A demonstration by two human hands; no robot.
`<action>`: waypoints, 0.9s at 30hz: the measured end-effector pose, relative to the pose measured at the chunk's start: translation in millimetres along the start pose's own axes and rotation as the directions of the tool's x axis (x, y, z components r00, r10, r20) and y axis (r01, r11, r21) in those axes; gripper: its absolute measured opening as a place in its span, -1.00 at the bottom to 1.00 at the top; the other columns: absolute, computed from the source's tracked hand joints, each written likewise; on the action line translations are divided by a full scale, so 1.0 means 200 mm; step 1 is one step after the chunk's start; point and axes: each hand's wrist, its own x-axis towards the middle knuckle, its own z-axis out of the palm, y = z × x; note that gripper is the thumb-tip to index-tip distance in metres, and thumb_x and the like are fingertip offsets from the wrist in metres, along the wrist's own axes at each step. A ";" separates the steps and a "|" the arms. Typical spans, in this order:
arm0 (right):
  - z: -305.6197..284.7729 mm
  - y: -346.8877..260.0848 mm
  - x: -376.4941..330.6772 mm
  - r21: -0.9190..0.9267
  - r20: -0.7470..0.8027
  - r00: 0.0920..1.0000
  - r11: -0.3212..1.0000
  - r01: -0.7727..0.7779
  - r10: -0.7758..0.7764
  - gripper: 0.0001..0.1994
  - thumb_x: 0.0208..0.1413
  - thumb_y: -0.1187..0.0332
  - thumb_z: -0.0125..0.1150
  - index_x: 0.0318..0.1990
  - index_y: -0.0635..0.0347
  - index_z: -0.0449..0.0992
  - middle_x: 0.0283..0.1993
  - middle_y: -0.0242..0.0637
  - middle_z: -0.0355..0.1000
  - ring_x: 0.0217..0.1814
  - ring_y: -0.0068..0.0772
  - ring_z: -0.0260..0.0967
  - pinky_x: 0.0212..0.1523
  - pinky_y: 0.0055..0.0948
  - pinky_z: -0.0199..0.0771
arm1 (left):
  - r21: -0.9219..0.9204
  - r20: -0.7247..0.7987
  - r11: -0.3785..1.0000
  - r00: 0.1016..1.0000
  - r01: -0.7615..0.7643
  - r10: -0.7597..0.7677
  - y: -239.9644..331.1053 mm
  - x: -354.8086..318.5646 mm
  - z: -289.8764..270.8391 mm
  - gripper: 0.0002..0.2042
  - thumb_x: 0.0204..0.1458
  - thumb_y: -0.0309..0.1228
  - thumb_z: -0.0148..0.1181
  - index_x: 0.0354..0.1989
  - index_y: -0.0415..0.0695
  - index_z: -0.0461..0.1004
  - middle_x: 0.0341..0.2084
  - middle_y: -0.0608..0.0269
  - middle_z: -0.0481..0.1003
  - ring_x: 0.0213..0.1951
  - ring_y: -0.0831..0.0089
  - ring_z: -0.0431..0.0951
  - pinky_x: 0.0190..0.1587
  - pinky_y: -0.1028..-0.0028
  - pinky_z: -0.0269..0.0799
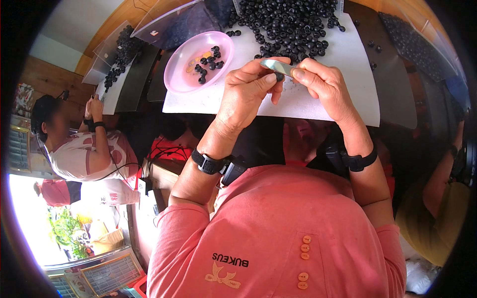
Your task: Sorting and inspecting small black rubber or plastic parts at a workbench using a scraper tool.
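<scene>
My left hand (251,89) pinches a small black ball-shaped piece (279,77) between thumb and fingers, just above the near part of a white sheet (348,94). In my right hand (323,82) is a short knife; its shiny blade (276,66) lies across the piece and reaches the left fingertips. My fingers hide the knife's handle. To the left of my hands sits a pink bowl (171,74) with several black pieces (202,72) in it. Beyond my hands spreads a big pile of similar black pieces (293,30), some showing round holes.
A clear plastic panel (169,22) stands behind the bowl. On the right are a dark board (392,79) with a few stray pieces and another clear panel (417,44). A co-worker (94,149) at the left works beside another black pile (126,47). Another person's arm (442,174) shows at the right.
</scene>
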 end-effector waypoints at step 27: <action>0.00 0.02 0.00 0.119 0.020 1.000 0.993 -0.015 0.013 -0.70 0.24 0.15 0.15 -0.44 0.17 0.50 -0.63 -0.56 0.18 -0.60 -0.72 0.03 -0.59 -0.58 -0.02 | 0.040 0.046 0.998 0.998 -0.045 0.043 0.00 0.00 0.00 -0.71 0.19 -0.61 0.04 0.08 -0.31 0.49 -0.28 0.30 0.50 -0.36 0.52 0.43 -0.33 0.53 0.40</action>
